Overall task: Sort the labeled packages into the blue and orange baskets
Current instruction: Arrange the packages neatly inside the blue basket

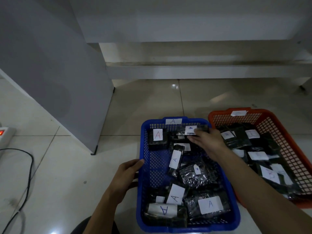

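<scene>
A blue basket (142, 179) tagged "A" sits on the floor in front of me, holding several black wrapped packages with white "A" labels. To its right stands an orange basket (287, 137) with several more black labelled packages. My right hand (206, 141) reaches over the blue basket's far right corner and pinches a black package with an "A" label (191, 130). My left hand (128, 174) rests against the outside of the blue basket's left wall, fingers straight, thumb hidden.
A grey cabinet panel (55, 73) stands at the left, its foot near the blue basket's far left corner. A low white shelf edge (202, 65) runs across the back. A power strip (5, 134) and black cable (28, 174) lie on the tiled floor at far left.
</scene>
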### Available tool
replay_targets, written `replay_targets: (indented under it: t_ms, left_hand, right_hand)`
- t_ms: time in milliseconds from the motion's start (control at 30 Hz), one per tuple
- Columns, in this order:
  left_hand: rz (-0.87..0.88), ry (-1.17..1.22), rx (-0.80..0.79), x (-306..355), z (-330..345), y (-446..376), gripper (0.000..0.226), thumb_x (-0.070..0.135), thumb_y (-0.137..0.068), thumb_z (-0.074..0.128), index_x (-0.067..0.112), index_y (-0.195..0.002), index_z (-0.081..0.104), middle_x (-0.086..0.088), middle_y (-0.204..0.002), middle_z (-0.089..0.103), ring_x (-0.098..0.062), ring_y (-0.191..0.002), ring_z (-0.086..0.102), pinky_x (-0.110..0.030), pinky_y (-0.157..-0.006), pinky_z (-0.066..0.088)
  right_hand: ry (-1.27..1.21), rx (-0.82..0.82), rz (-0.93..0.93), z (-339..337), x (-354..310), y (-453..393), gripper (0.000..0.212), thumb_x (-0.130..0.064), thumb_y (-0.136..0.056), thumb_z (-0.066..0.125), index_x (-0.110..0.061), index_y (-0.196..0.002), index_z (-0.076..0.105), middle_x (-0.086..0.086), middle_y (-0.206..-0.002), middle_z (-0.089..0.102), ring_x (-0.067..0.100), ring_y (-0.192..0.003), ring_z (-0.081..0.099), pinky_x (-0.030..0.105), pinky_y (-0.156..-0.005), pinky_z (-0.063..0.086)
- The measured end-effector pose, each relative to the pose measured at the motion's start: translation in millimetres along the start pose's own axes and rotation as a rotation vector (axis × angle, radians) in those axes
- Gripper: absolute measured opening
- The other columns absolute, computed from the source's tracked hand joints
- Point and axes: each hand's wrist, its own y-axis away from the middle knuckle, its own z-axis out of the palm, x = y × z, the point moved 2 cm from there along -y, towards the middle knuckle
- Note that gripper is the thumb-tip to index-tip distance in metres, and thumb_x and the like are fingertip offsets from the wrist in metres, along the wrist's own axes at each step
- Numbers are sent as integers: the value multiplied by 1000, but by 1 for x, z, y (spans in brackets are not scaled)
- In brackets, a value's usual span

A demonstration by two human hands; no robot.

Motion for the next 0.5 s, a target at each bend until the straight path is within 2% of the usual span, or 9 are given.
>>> replay_targets:
  t_ms: [100, 167, 267, 367, 500]
  left_hand:
    - [0, 2, -7, 1, 1, -1, 28, 32, -101, 52, 15, -114, 70, -5, -103, 76, -24, -93, 74, -31, -71, 58]
    - [2, 6, -14, 1, 2, -3, 29, 32, -101, 52, 15, -115, 69, -5, -104, 76, -25, -94, 74, -32, -73, 58]
    - [-2, 12, -14, 1, 0, -5, 28, 31, -101, 52, 16, -115, 69, -5, -104, 76, -24, -94, 74, -31, -73, 58]
    - [-4, 23, -8, 1, -1, -6, 26, 31, -100, 53, 16, -115, 69, -4, -104, 76, -23, -93, 74, -29, -71, 58]
    - [-1, 31, -12, -1, -1, -7, 26, 31, -100, 53, 17, -115, 69, -4, -104, 76, -23, -93, 74, -29, -71, 58]
  right_hand:
    - [-5, 38, 29, 7, 4, -16, 17, 0, -95, 64, 5, -111, 63, 18, -109, 72, 25, -85, 75, 30, -80, 62]
    - [25, 57, 59, 9, 4, -24, 13, 1, -95, 65, 4, -107, 63, 17, -104, 71, 24, -79, 73, 27, -73, 62]
    - [80, 0, 106, 9, 10, -29, 8, 0, -96, 62, 3, -104, 62, 19, -105, 70, 28, -83, 72, 27, -71, 62]
    - [135, -77, 68, 10, 17, -31, 17, -3, -97, 63, 6, -111, 65, 21, -106, 72, 29, -89, 72, 27, -72, 63]
    - [353, 16, -34, 8, 22, -40, 28, -15, -91, 74, 7, -108, 69, 19, -87, 74, 27, -69, 71, 30, -60, 62]
